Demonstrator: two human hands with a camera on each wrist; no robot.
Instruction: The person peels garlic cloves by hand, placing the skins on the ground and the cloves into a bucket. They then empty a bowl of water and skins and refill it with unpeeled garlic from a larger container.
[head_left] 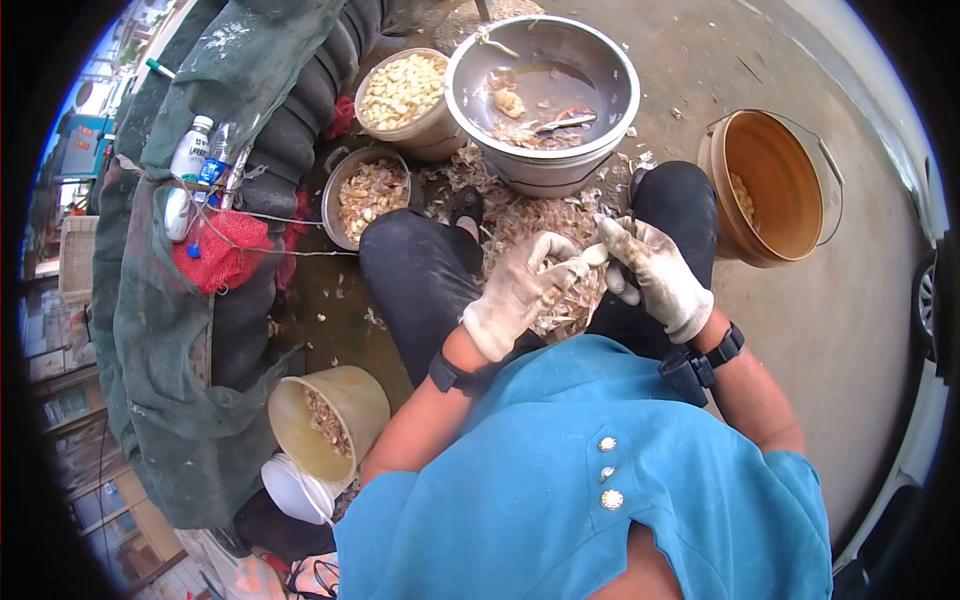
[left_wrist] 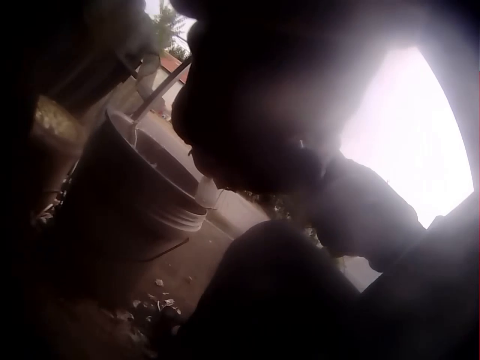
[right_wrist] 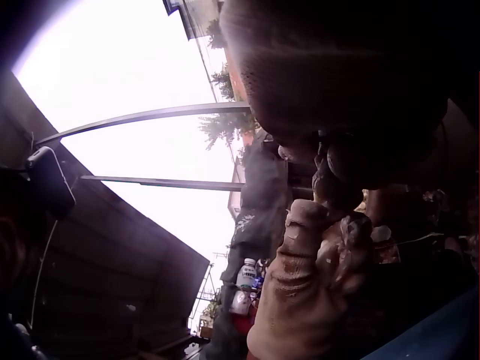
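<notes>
A pale garlic clove (head_left: 596,255) sits pinched between the two gloved hands, held above the lap and just nearer the person than the steel basin (head_left: 480,95). The left hand (head_left: 520,290) curls its fingers round the clove's near end, while the right hand (head_left: 655,275) closes finger and thumb on the far end; both grips are narrow and tight on it. The clove's long axis seems to run roughly left to right between the gloves, though it is small and partly covered, so its exact pointing is hard to tell.

The steel basin holds murky water, a few cloves, scraps of skin and a small knife-like tool (its blade is half submerged). Papery peelings (head_left: 520,215) are heaped between the basin and the person's knees. Touching the basin on its left, a beige tub (head_left: 425,125) is filled nearly to the brim with peeled cloves. Just below that tub, left of the basin, a smaller metal pot (head_left: 335,195) holds unpeeled cloves and skins. Right of the basin, well apart, an orange bucket (head_left: 770,230) shows a few cloves against its inner wall. Far below-left of the basin, a yellowish bucket (head_left: 365,395) lies tilted with skins inside, a white bowl (head_left: 290,490) beside it.
</notes>
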